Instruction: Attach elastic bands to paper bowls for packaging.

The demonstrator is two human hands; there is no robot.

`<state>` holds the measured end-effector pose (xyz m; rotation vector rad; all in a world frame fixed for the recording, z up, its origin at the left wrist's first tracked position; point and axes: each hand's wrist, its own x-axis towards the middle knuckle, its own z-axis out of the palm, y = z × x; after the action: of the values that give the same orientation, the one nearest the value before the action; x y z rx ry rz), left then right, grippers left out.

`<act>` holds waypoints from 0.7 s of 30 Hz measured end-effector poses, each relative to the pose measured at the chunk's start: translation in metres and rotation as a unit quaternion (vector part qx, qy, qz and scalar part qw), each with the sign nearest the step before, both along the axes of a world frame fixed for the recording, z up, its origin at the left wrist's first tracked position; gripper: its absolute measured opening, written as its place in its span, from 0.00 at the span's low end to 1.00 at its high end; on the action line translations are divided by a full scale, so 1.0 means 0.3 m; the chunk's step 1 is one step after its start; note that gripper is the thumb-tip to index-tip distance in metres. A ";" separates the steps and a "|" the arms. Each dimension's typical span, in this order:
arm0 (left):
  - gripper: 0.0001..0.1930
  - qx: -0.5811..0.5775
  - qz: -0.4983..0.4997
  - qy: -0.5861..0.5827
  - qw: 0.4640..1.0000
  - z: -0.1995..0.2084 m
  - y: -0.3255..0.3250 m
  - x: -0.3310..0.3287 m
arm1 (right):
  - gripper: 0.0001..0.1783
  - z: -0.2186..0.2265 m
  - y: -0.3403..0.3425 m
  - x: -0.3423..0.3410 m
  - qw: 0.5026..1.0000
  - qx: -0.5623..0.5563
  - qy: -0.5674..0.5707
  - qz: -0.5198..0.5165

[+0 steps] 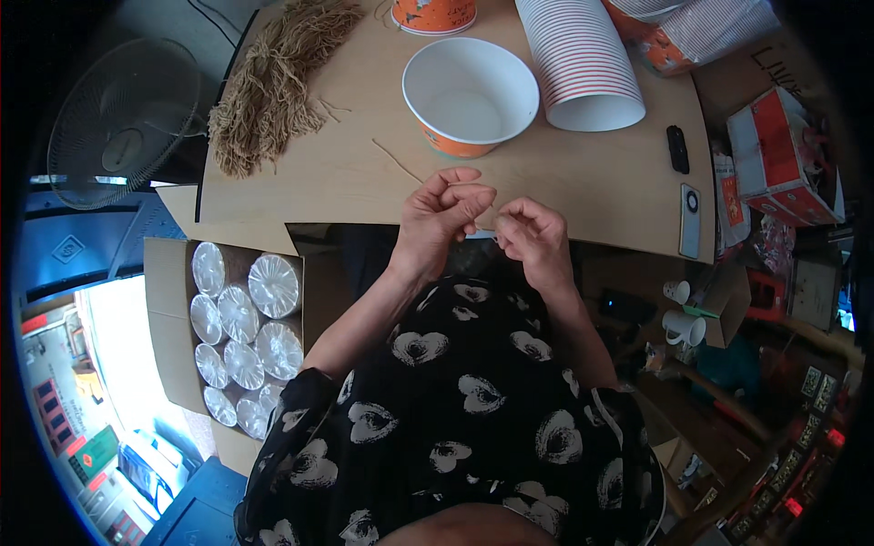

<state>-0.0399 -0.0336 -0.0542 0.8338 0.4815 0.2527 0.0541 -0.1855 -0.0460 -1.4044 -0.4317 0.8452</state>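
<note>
At the table's near edge, my left hand [444, 218] pinches a thin tan cord [393, 158]. One end of the cord trails past the hand across the tabletop, toward the far left. My right hand [535, 240] is close beside it, thumb and fingers pinched together, apparently on the cord's other end; the fingers hide most of it. Just beyond both hands stands an open paper bucket [470, 96], white inside and orange outside. A thick bundle of tan cords [282, 86] lies at the table's far left.
Nested paper buckets [590, 68] lie at the back right, near another orange bucket [434, 15]. A phone [690, 221] and a black object [676, 149] rest along the table's [319, 187] right edge. Left below is a carton [173, 318] of plastic-wrapped stacks, under a fan [126, 127].
</note>
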 end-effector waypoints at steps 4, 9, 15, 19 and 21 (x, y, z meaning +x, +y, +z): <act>0.17 0.024 -0.033 0.002 0.999 0.002 -0.033 0.011 | 0.05 0.010 0.004 -0.016 0.996 0.045 -0.002 -0.076; 0.15 0.081 -0.030 -0.006 0.996 0.040 -0.036 0.056 | 0.06 -0.015 -0.078 0.005 0.989 0.013 -0.085 -0.122; 0.27 0.681 0.073 -0.072 0.725 0.128 0.001 0.140 | 0.04 0.090 -0.125 0.059 0.954 0.072 -0.132 -0.260; 0.24 0.699 0.015 -0.012 0.714 0.070 0.056 0.159 | 0.04 0.154 -0.167 0.097 0.932 0.097 -0.180 -0.300; 0.23 0.727 0.046 -0.012 0.685 0.055 0.094 0.136 | 0.04 0.175 -0.182 0.108 0.896 0.073 -0.264 -0.349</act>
<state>0.0010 -0.0054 -0.0378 2.3809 0.2065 0.7839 0.0864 -0.2401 0.0066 -1.4909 -0.3467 -0.1634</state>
